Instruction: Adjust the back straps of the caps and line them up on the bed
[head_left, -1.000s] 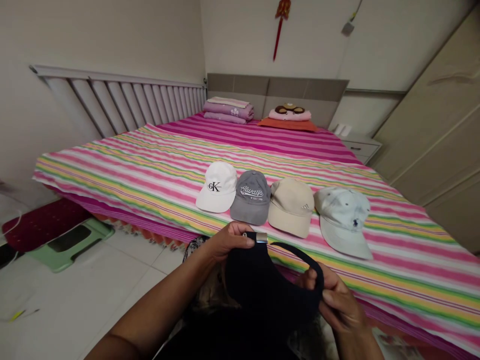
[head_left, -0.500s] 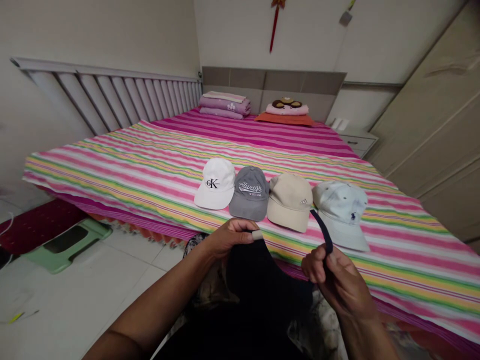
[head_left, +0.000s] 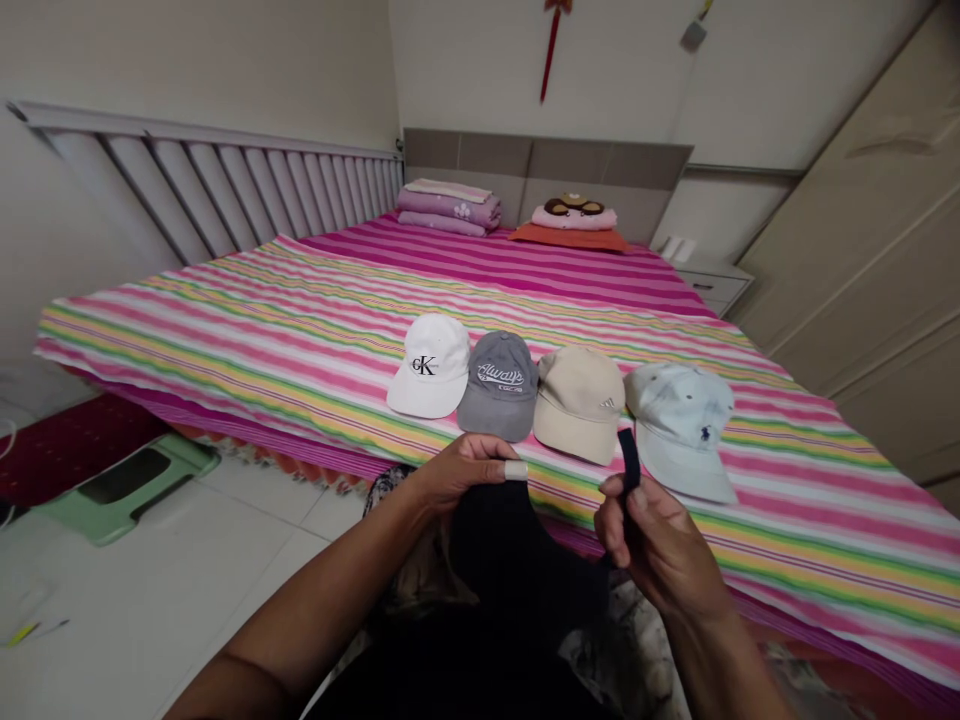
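A dark navy cap (head_left: 517, 545) is held low in front of me, its lower part merging with dark clothing. My left hand (head_left: 465, 470) pinches one edge, by a pale, metal-looking buckle (head_left: 515, 470). The fingers of my right hand (head_left: 649, 535) are closed on the cap's narrow strap (head_left: 628, 455), whose loose end sticks up. Beyond my hands, a white cap (head_left: 431, 365) with black letters, a grey cap (head_left: 498, 385) with white script, a beige cap (head_left: 579, 400) and a pale blue cap (head_left: 681, 425) sit in a row, brims toward me.
The caps rest on a striped bedsheet (head_left: 262, 330). Folded purple bedding (head_left: 448, 210) and an orange pillow (head_left: 566, 238) lie by the headboard (head_left: 600, 165). A slatted rail (head_left: 247, 190) runs along the left; a green stool (head_left: 135, 485) stands on the tiled floor.
My right hand has moved a little left and up with the strap, bringing it closer to the buckle; the strap's end now stands straighter. My left hand has hardly moved.
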